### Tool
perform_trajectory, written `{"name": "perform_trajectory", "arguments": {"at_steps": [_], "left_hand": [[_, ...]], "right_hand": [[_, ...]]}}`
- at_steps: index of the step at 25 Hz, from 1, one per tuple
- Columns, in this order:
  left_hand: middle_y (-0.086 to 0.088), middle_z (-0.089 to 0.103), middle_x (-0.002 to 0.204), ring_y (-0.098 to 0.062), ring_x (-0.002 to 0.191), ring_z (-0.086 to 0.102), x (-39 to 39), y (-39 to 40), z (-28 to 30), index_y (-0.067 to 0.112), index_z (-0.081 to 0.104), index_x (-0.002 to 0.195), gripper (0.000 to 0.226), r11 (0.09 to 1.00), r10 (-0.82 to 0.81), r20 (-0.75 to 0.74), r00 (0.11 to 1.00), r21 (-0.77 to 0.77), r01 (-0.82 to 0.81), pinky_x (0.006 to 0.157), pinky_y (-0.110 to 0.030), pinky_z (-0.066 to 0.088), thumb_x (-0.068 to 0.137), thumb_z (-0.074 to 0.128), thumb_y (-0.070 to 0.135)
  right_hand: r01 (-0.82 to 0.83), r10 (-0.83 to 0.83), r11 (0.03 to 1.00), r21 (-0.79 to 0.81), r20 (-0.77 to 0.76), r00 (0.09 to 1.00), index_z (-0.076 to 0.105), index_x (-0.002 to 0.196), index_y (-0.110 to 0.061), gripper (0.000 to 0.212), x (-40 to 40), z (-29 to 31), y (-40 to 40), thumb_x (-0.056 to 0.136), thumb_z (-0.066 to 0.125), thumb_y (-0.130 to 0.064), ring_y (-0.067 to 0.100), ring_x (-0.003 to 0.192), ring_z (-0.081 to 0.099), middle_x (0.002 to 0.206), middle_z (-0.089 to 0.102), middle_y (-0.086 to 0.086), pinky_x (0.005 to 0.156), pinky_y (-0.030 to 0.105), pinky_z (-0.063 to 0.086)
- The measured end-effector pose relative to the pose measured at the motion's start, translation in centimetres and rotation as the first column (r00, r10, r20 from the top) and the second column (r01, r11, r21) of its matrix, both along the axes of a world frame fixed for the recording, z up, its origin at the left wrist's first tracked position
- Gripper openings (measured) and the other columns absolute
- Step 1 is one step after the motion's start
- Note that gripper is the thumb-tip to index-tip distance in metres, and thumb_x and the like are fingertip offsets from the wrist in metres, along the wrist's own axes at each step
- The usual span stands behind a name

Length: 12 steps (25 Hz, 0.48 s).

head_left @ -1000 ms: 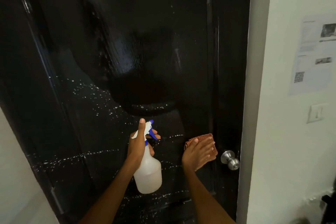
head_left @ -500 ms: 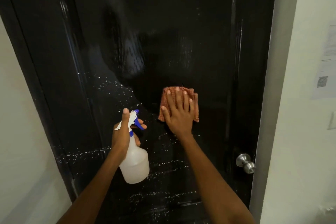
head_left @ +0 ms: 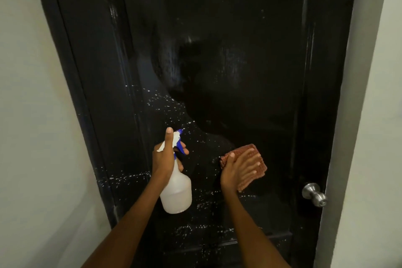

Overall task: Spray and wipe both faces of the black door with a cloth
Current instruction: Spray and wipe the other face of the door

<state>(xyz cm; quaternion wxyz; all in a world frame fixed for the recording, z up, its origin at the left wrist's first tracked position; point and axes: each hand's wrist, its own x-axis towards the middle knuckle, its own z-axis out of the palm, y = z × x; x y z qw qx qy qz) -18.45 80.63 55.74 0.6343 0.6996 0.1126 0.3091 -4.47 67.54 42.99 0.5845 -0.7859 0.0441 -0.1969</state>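
Glossy black door point(head_left: 217, 50), droplet-speckled | folded reddish-brown cloth point(head_left: 250, 154) pressed flat by right hand point(head_left: 237, 172), fingers straight | translucent white spray bottle point(head_left: 177, 189) gripped by left hand point(head_left: 164, 159)

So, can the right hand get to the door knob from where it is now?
Probably yes. The right hand presses the cloth flat on the door, and the knob sits lower right of it with only bare door between. It would need to free itself of the cloth first.
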Motion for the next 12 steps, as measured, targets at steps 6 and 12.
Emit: {"name": "perform_trajectory", "arguments": {"at_steps": [6,12], "left_hand": [[-0.014,0.071,0.070,-0.021,0.042,0.055,-1.7,2.6,0.2,0.001,0.066,0.083,0.073,0.999,-0.004,0.039,0.999,-0.032,0.005,0.040,-0.026,0.047,0.090,0.035,0.067],[-0.016,0.065,0.067,-0.021,0.042,0.054,-2.9,5.0,0.5,0.000,0.063,0.083,0.072,0.998,0.021,0.124,0.992,-0.069,-0.013,0.038,-0.027,0.045,0.088,0.037,0.067]], "right_hand": [[-0.115,0.228,0.876,-0.469,0.193,0.954,-0.025,0.157,-0.028,0.073,-0.5,1.1,1.7,0.102,0.006,-0.064,0.032,0.148,-0.036,0.162,-0.038,0.007,0.117,0.051,-0.029],[-0.132,0.320,0.771,-0.622,0.200,0.926,-0.035,0.152,-0.035,0.069,-1.4,0.7,4.1,0.100,0.000,-0.064,0.030,0.147,-0.039,0.159,-0.043,0.004,0.113,0.048,-0.035]]}}
